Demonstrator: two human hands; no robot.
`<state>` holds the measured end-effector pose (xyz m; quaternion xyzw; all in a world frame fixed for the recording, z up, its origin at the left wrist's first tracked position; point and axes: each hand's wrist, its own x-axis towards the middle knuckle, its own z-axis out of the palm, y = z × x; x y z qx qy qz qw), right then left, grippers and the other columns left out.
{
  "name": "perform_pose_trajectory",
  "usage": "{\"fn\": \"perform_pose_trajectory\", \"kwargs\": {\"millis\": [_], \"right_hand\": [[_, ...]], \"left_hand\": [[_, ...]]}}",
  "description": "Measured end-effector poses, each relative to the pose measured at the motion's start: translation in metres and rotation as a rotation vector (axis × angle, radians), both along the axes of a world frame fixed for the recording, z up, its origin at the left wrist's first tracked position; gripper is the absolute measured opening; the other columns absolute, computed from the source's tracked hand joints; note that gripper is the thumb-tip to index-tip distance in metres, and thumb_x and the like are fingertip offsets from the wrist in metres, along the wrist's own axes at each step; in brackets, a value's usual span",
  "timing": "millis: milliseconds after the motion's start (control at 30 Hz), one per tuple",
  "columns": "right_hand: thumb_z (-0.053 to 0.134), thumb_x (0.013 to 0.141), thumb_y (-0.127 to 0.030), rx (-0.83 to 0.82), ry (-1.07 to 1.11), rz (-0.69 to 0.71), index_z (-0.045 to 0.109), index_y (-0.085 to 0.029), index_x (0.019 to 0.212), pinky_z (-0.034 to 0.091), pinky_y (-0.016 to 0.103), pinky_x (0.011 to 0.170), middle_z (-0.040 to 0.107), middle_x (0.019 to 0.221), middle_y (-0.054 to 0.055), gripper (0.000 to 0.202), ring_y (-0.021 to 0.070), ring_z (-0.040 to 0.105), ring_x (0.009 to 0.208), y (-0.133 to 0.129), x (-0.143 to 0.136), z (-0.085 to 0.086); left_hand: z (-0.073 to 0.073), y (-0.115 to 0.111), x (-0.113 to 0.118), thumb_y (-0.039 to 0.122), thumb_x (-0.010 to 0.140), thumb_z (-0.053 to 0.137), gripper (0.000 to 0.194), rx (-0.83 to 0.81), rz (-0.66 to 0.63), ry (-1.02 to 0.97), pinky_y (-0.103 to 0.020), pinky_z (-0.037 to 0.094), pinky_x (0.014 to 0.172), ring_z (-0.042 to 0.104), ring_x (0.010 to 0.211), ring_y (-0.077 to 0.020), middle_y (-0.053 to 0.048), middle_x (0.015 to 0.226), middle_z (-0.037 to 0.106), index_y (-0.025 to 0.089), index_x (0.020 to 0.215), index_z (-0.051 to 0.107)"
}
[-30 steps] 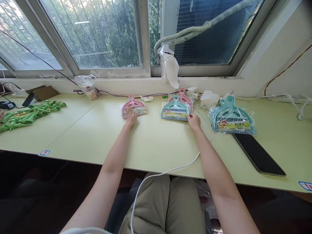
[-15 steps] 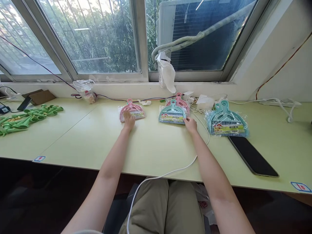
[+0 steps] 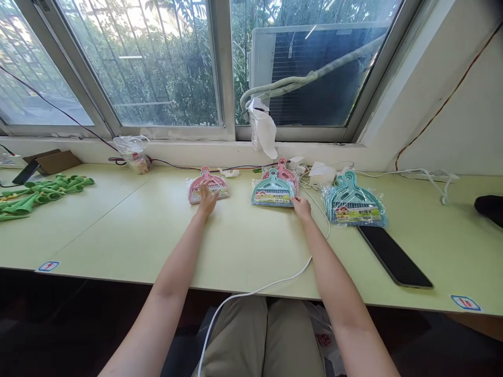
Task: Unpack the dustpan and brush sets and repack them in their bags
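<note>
Head view: pale green table (image 3: pixel 251 246) across the frame, window behind.

Teal stack (image 3: pixel 353 205) at 2 o'clock of the right hand, near, untouched. Phone (image 3: pixel 395 256) just beside that stack, at its 5 o'clock; white cable (image 3: pixel 275 283) running from the table's far edge past the right wrist and off the near edge. Green parts (image 3: pixel 35 193) far off at 9 o'clock, well apart from both hands.

Teal dustpan (image 3: pixel 272 192) at 12 o'clock of the seat, lying flat in its bag on a pink one behind it. Pink dustpan (image 3: pixel 207 188) at 11 o'clock, flat, also bagged.

Left hand (image 3: pixel 206 199): flat on the near edge of the pink dustpan, fingers spread, holding nothing. Right hand (image 3: pixel 302 207): fingertips against the near right corner of the teal dustpan; pinching or merely touching, cannot tell.

For a clean move, judged from this layout: press lightly, slide by the card label rather than the slippery film, keep packs flat, lift the right wrist clear of the cable, avoid nudging the phone.
</note>
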<state>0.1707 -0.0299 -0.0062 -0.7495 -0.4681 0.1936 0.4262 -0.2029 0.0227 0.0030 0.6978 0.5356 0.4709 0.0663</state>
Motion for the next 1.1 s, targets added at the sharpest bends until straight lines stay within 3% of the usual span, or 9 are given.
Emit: {"fn": "perform_pose_trajectory", "kwargs": {"millis": [67,167,267,400,467,567,700,833,1100], "right_hand": [[0.051,0.085,-0.036,0.038,0.112,0.006,0.072,-0.019,0.093,0.051,0.029,0.07,0.075,0.086,0.006,0.028,0.0225,0.07,0.081,0.001,0.0,-0.001],[0.048,0.086,-0.039,0.076,0.337,0.064,0.068,-0.017,0.095,0.049,0.028,0.055,0.067,0.063,0.003,0.031,0.0198,0.065,0.056,0.002,-0.005,-0.001],[0.049,0.086,-0.047,0.121,0.46,0.144,0.062,-0.019,0.088,0.047,0.027,0.049,0.057,0.051,-0.002,0.031,0.0168,0.059,0.046,0.0,-0.019,0.004],[0.051,0.084,-0.058,0.233,0.563,0.277,0.053,-0.022,0.08,0.038,0.023,0.042,0.052,0.054,-0.005,0.036,0.0113,0.051,0.041,-0.008,-0.049,0.013],[0.05,0.083,-0.059,0.291,0.589,0.339,0.052,-0.022,0.084,0.033,0.021,0.039,0.052,0.058,-0.005,0.037,0.0093,0.048,0.039,-0.013,-0.063,0.015],[0.045,0.085,-0.061,0.278,0.545,0.396,0.054,-0.023,0.093,0.037,0.022,0.042,0.058,0.071,-0.002,0.04,0.0102,0.053,0.046,-0.016,-0.075,0.013],[0.035,0.091,-0.057,0.349,0.257,0.343,0.054,-0.022,0.111,0.053,0.03,0.07,0.064,0.108,0.008,0.045,0.0193,0.063,0.092,-0.015,-0.074,0.012],[0.03,0.098,-0.042,0.599,-0.228,0.304,0.053,-0.022,0.118,0.04,0.043,0.103,0.058,0.126,0.012,0.037,0.023,0.05,0.124,-0.023,-0.068,0.022],[0.038,0.1,-0.028,0.609,-0.95,0.803,0.065,-0.022,0.112,0.042,0.041,0.096,0.066,0.12,0.01,0.031,0.0258,0.054,0.117,-0.05,-0.085,0.037]], "left_hand": [[0.005,-0.004,0.005,0.033,0.09,0.046,0.044,0.083,-0.006,0.0,-0.042,0.027,0.116,0.03,0.141,-0.0224,-0.016,0.145,0.036,0.021,0.131,0.037],[0.014,-0.015,0.02,0.038,0.094,0.037,0.033,0.13,-0.032,-0.064,-0.04,0.035,0.112,0.044,0.131,-0.0221,-0.013,0.133,0.051,0.021,0.12,0.049],[0.022,-0.026,0.044,0.056,0.092,0.035,0.043,-0.08,-0.139,-0.266,-0.038,0.049,0.094,0.062,0.106,-0.0242,-0.012,0.104,0.064,0.021,0.093,0.06],[0.027,-0.035,0.067,0.082,0.077,0.038,0.07,-0.504,-0.464,-0.648,-0.035,0.055,0.066,0.067,0.072,-0.022,-0.009,0.083,0.067,0.018,0.09,0.062],[0.029,-0.036,0.07,0.08,0.074,0.048,0.066,-0.629,-0.561,-0.728,-0.033,0.054,0.063,0.067,0.071,-0.021,-0.007,0.082,0.069,0.019,0.095,0.064],[0.03,-0.035,0.068,0.06,0.075,0.064,0.045,-0.663,-0.601,-0.828,-0.028,0.054,0.065,0.068,0.077,-0.0186,-0.003,0.086,0.071,0.021,0.098,0.065],[0.025,-0.03,0.068,0.042,0.078,0.067,0.025,-0.647,-0.5,-0.943,-0.025,0.053,0.063,0.067,0.074,-0.016,-0.002,0.084,0.07,0.021,0.092,0.064],[0.017,-0.027,0.07,0.043,0.08,0.064,0.024,-0.609,-0.374,-0.994,-0.025,0.051,0.06,0.064,0.069,-0.0145,-0.001,0.08,0.068,0.021,0.09,0.062],[0.019,-0.031,0.07,0.049,0.076,0.068,0.034,-0.524,-0.336,-0.996,-0.022,0.048,0.055,0.059,0.063,-0.0109,0.001,0.078,0.064,0.02,0.092,0.06]]}}
